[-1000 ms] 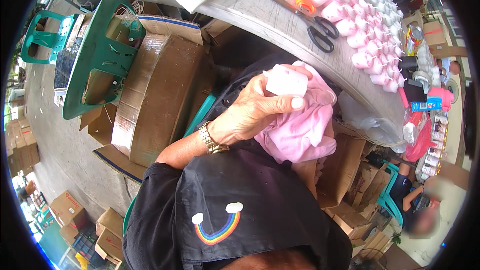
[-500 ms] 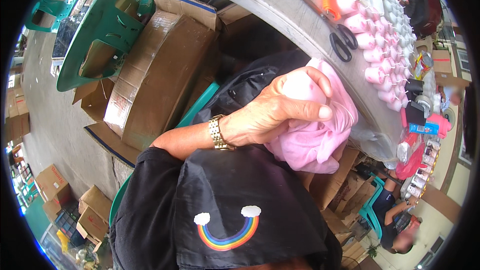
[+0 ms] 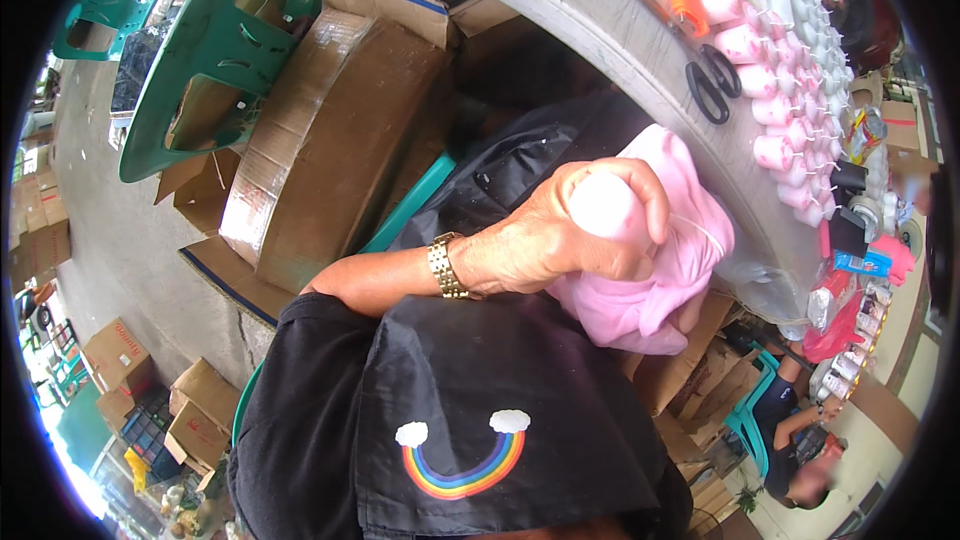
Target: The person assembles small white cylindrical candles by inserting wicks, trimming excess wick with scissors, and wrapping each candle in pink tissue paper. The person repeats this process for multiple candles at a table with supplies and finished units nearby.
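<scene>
L hand clasps a smooth, pale pink-and-white wax candle round its side, prob. to leave the end bare, by a bunched soft pink cloth; R hand is hidden, can't tell its grip. Black-handled metal scissors lie near the grey table edge, prob. for quick reach; similar pinkish candles sit packed beyond.

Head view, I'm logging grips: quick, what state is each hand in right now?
Left hand: closed, holding a pale candle.
Right hand: hidden by the pink cloth; whether open or closed cannot be told.
</scene>
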{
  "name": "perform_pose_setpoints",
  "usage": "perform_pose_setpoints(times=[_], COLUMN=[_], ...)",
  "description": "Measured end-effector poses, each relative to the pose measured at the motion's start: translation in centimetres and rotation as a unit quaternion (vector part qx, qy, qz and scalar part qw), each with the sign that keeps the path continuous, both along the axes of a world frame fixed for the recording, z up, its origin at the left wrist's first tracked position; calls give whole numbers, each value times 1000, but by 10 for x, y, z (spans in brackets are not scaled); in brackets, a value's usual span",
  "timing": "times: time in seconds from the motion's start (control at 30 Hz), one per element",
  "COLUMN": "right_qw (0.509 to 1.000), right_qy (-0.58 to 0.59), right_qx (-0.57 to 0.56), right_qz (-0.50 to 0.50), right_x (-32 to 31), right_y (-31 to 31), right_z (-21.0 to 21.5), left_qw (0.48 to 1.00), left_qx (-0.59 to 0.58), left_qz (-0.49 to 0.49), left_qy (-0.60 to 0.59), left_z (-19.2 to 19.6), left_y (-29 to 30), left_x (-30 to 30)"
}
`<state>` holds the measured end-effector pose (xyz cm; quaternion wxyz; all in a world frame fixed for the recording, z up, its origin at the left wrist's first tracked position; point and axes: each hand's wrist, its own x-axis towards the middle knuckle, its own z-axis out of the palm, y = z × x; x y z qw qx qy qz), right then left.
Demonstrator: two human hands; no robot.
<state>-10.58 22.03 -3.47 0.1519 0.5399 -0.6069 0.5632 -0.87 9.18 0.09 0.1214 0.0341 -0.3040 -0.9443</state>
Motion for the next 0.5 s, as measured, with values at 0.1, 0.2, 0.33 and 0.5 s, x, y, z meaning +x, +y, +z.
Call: perform_pose_setpoints(times=[0.1,0.2,0.33,0.5], right_qw=[988,966,977,997], right_qy=[97,159,134,59], right_qx=[-101,-163,-126,-30], right_qz=[-65,-126,-111,-38], right_x=[6,10,16,23], right_y=[-12,-19,-2,34], right_z=[-9,-16,-17,-13], left_qw=[999,998,996,990], left_qx=[-12,-2,-15,-40], left_qz=[-37,-59,-88,-139], left_qy=[-3,14,21,3], left_z=[-4,-9,-16,-17], left_y=[0,0,0,-1], left_x=[8,14,19,22])
